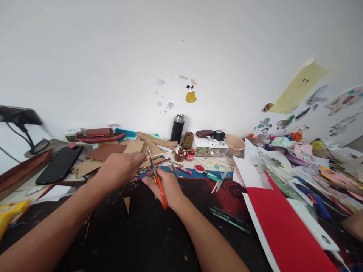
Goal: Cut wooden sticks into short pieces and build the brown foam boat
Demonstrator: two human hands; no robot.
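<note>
Scissors [158, 183] with orange handles are in the right hand [171, 190], above the near part of the dark mat [141, 241], blades pointing up and away from the person. That hand is curled around the handles, its thumb out toward the left. The left hand [120, 168] is nearly closed, fingers folded, its fingertips pinching a thin stick [161, 154] that reaches right, across the blades; whether it lies between or behind them cannot be told.

Below the left hand, a pointed cardboard scrap [127, 205] lies on the mat. Just beyond the hands are brown cardboard pieces [133, 146], a jar of brown stuff [180, 155] and a red lid [199, 168], with a black flask [177, 128] upright near the wall [113, 68]. A cutter knife [228, 219] lies right of the right forearm, then a red sheet [283, 223]. Farther left is a black phone [59, 165].
</note>
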